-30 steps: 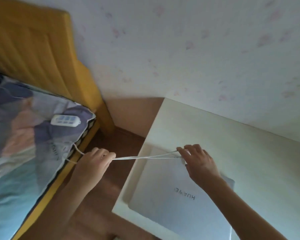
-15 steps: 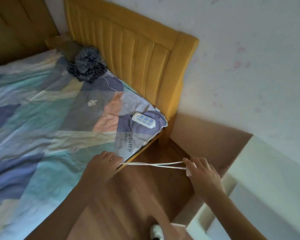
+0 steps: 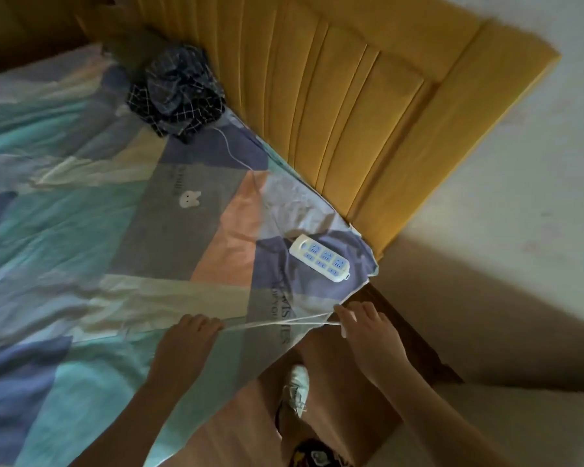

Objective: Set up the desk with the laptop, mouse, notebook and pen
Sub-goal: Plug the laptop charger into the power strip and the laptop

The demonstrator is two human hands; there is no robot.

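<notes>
While the head camera looks down on the bed (image 3: 64, 230), we take its patchwork cover as our landmark; the yellow headboard (image 3: 368, 112) stands at its far edge. A crumpled dark checked cloth (image 3: 182, 92) lies on the cover against the headboard. A white power strip (image 3: 320, 257) rests on the cover's near corner, its long axis roughly along the bed edge, its thin lead trailing off toward the cloth.

Over that corner we hold a white cable (image 3: 277, 323) stretched taut. The left hand (image 3: 186, 345) has its fingers curled round one end; the right hand (image 3: 371, 335) pinches the other end at the fingertips. We cannot make out a plug.

The strip lies just beyond the cable, away from us, and nearer the right hand. We judge that hand better placed to bring an end to it. Laptop, mouse, notebook and pen are not in view.
</notes>
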